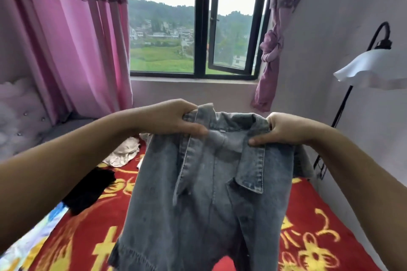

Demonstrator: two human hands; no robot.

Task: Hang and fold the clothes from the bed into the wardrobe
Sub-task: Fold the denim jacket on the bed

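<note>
hanging above the red and gold patterned bed cover [308, 215], a faded blue denim jacket [198, 204] is being gripped at its collar by the left hand [174, 116] and right hand [284, 130], fingers curled.

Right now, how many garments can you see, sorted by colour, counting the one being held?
Blue denim: 1, the jacket, gripped near the collar by the left hand and right hand.
Black: 1, the black garment on the bed.
Cream: 1, the cream garment on the bed.
Total: 3.
</note>
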